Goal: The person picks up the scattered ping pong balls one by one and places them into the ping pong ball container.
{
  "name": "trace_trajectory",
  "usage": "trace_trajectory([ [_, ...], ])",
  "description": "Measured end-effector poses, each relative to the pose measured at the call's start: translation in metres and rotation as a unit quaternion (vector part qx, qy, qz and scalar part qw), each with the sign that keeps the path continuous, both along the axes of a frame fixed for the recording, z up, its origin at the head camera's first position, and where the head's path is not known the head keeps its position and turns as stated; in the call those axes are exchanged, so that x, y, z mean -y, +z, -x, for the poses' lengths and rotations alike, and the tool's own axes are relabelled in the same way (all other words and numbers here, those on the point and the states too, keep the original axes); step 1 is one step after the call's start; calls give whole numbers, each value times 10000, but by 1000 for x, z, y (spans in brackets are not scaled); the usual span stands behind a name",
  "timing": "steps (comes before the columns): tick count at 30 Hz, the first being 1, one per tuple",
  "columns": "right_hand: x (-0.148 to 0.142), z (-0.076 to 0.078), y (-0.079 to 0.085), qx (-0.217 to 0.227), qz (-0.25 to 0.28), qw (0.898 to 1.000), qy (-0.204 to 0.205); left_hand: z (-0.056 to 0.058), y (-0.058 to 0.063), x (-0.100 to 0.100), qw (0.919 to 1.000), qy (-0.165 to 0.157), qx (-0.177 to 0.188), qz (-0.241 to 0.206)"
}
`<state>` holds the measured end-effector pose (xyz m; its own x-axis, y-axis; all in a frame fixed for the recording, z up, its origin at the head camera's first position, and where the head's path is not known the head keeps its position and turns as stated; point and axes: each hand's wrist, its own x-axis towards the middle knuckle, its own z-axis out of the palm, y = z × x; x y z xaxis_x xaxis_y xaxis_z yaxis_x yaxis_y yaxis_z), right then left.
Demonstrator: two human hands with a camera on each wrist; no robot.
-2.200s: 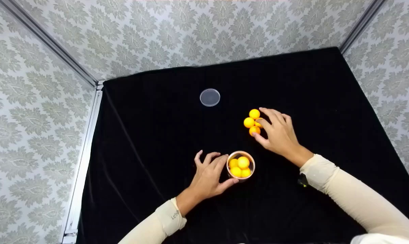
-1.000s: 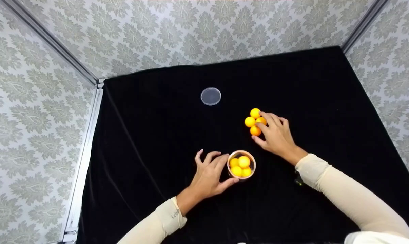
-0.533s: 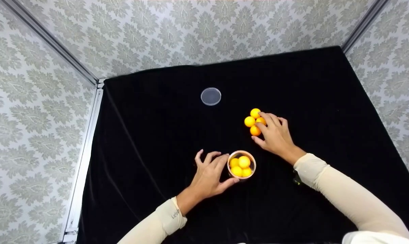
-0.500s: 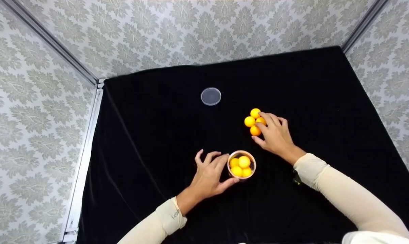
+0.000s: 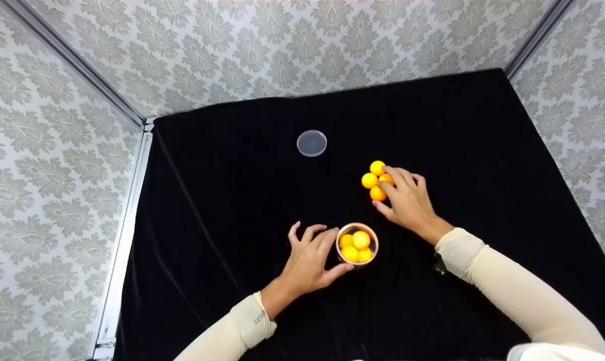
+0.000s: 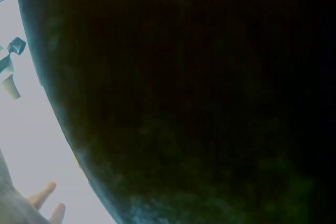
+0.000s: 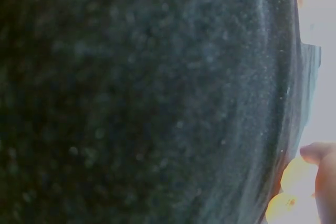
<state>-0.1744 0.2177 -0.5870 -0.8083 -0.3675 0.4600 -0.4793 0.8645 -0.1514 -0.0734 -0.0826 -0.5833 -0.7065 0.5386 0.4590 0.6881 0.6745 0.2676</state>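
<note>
On the black cloth [image 5: 222, 210], the loose balls [image 5: 375, 180] are lying just beyond the cup [image 5: 357, 244], under the right hand [image 5: 408, 203], whose fingers are curling onto one; the left hand [image 5: 307, 260] is gripping the cup's side.

Head view looks down on black cloth [image 5: 242, 210]; wrist views press close against cloth, mostly dark.

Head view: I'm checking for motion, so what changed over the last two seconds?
The right hand edged closer onto the loose orange balls, fingers now over them. The left hand stayed on the cup; the lid did not move.
</note>
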Motion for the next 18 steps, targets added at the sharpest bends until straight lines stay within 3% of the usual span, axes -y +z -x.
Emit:
trace_trajectory([
  [11, 7, -13, 22, -27, 245, 9996, 162, 1, 0, 0, 10000, 11, 11, 16],
  [18, 14, -26, 41, -302, 339, 9978, 478, 1, 0, 0, 10000, 6, 15, 58],
])
